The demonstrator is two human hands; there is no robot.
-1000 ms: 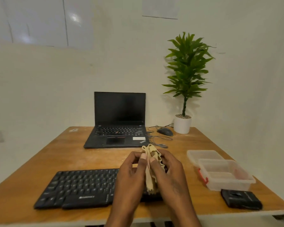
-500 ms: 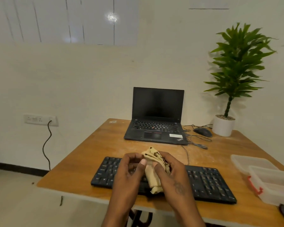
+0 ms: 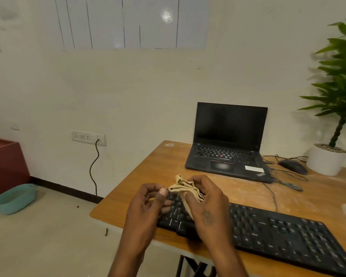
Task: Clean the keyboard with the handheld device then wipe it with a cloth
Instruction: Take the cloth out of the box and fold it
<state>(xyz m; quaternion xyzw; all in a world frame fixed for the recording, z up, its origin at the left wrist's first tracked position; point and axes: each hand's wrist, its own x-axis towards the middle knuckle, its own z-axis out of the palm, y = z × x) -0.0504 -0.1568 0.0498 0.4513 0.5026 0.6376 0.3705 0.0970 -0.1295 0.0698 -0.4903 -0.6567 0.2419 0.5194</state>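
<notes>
Both hands, left hand (image 3: 146, 204) and right hand (image 3: 206, 204), pinch a bunched tan cloth (image 3: 185, 189) above the black keyboard's (image 3: 268, 232) left end.

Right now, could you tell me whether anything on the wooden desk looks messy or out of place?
Pale dust or scuff marks streak the wooden desk between the black laptop and the black external keyboard, and thin cables lie loosely tangled beside the laptop. Nothing looks spilled or broken.
</notes>
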